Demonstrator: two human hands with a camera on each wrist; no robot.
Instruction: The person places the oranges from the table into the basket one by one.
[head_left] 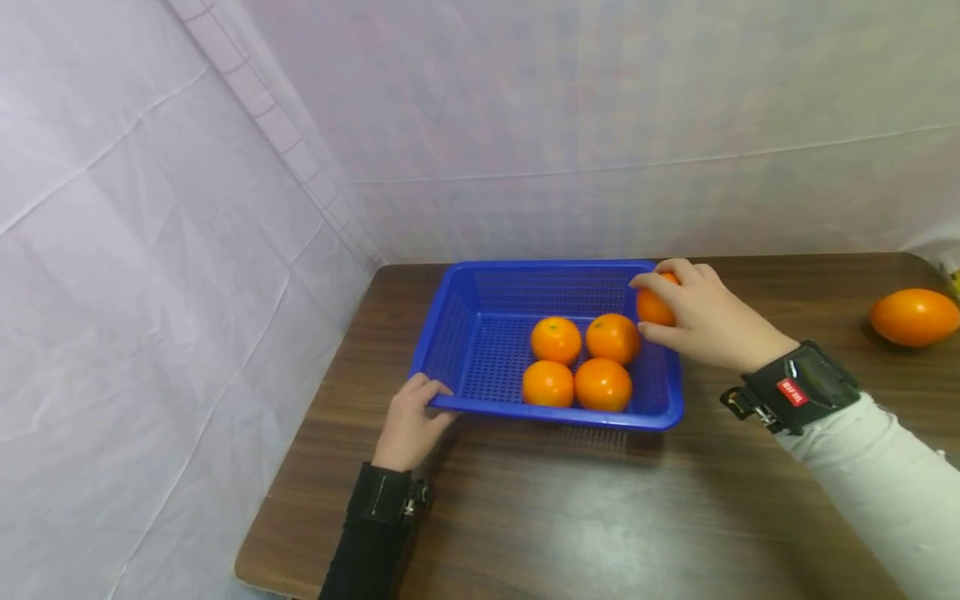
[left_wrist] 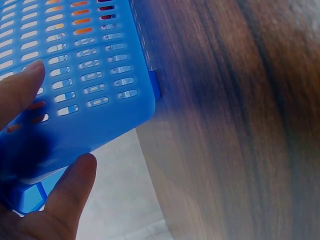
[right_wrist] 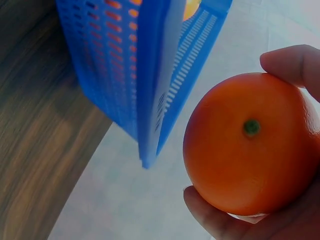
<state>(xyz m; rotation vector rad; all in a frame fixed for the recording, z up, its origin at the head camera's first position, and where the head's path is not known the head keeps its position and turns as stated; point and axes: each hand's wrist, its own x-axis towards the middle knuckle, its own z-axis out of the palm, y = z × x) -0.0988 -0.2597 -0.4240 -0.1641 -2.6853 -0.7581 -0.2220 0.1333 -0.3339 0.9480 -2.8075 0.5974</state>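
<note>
A blue plastic basket point(head_left: 480, 408) with slotted walls sits on the table, several oranges point(head_left: 603, 385) grouped toward its right half. My left hand point(head_left: 411, 421) grips the basket's near left corner; in the left wrist view its thumb and fingers lie around the corner of the blue wall point(left_wrist: 95, 120). Over the basket's far right corner, my right hand point(head_left: 697, 321) holds one more orange point(head_left: 655, 307). The right wrist view shows this held orange point(right_wrist: 245, 145), green stem end visible, between thumb and fingers, apart from the basket's rim point(right_wrist: 152, 90).
Farther right on the brown wooden table point(head_left: 525, 517) lies another orange fruit point(head_left: 915, 317), longer in shape. A whitish cloth point(head_left: 600, 125) hangs behind the table, and more white sheeting point(head_left: 135, 292) is on the left. Something yellow point(head_left: 956, 282) shows at the right edge.
</note>
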